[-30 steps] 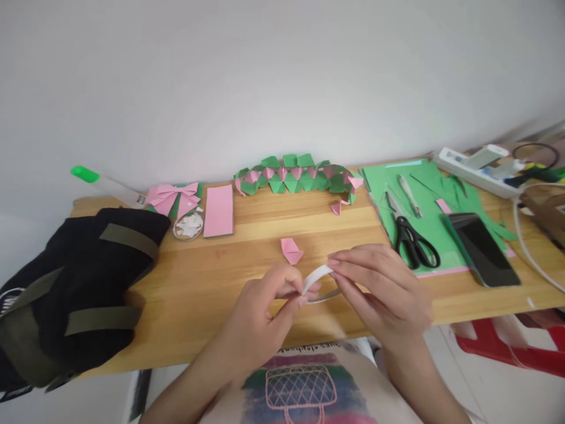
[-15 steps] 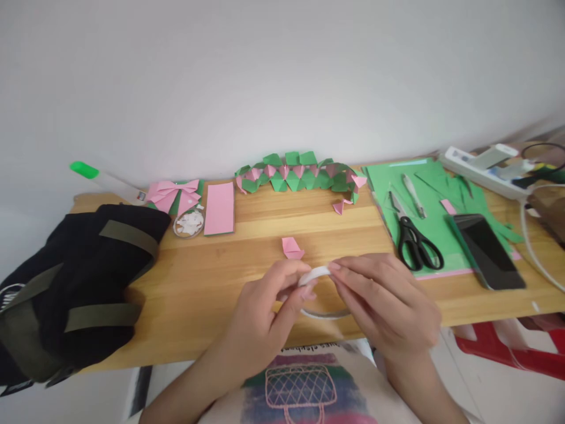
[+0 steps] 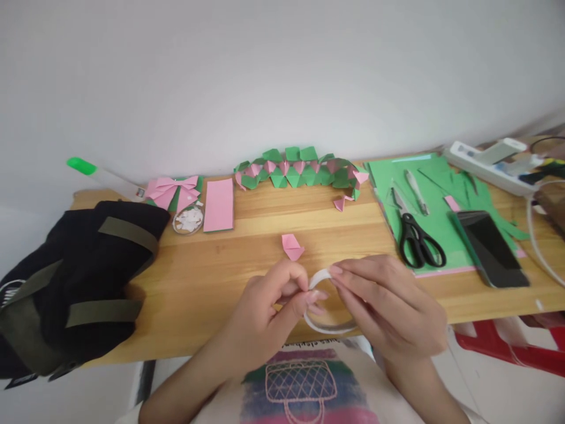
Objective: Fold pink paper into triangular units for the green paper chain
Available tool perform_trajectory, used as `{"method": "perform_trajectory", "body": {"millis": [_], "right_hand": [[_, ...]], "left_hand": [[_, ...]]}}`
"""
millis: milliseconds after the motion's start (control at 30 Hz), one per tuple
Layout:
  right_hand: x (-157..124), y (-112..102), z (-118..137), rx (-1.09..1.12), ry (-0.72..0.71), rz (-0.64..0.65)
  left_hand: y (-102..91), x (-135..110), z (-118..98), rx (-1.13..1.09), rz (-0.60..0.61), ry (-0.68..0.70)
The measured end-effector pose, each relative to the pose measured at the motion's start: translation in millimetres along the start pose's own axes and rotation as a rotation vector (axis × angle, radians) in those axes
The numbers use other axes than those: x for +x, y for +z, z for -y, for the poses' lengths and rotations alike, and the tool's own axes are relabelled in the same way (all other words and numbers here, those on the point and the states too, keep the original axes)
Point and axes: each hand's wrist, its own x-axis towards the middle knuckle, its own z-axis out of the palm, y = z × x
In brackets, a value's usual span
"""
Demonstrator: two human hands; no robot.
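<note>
A white ring, which looks like a roll of tape point(image 3: 327, 327), is held up between both hands just above the table's front edge. My left hand point(image 3: 276, 312) pinches its left rim with thumb and forefinger. The fingertips of my right hand point(image 3: 388, 303) grip it at the top right, hiding that side of the ring. Just beyond my left hand lies a folded pink paper piece point(image 3: 292, 247). Farther back, a curved garland of green and pink folded paper point(image 3: 295, 171) rests along the wall, with another pink folded piece point(image 3: 342, 203) by its right end.
On the left are a black bag point(image 3: 101, 265), a pink paper bow point(image 3: 174, 191), a dish of white scraps point(image 3: 189, 219) and a pink paper stack point(image 3: 219, 206). Scissors point(image 3: 419, 244), a craft knife point(image 3: 416, 191) and a phone point(image 3: 492, 247) lie on green paper point(image 3: 379, 176) at right, near a power strip point(image 3: 489, 168).
The ring has tilted and dropped slightly, so more of its opening shows. My left fingers have curled more tightly at its rim, and my right hand has shifted slightly right.
</note>
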Motion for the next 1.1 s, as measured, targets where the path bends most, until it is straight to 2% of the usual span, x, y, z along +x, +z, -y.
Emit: {"method": "perform_trajectory", "body": {"millis": [167, 333, 433, 667, 900, 1100], "right_hand": [[2.0, -0.6, 1.2, -0.001, 0.007, -0.009], [6.9, -2.3, 1.5, -0.014, 0.045, 0.109], [6.9, -3.3, -0.1, -0.021, 0.024, 0.134], [4.4, -1.5, 2.2, 0.089, 0.035, 0.102], [0.0, 2.8, 4.7, 0.162, 0.069, 0.071], [0.0, 5.8, 8.8, 0.214, 0.122, 0.068]], "left_hand": [[3.2, 0.3, 2.2, -0.008, -0.040, 0.027], [3.6, 2.0, 1.8, 0.119, -0.099, 0.068], [3.2, 2.0, 1.2, 0.163, -0.109, 0.079], [3.0, 0.3, -2.2, 0.159, -0.099, 0.069], [4.1, -1.1, -2.3, -0.082, -0.008, 0.002], [1.9, 0.1, -1.8, -0.062, 0.032, -0.066]]}}
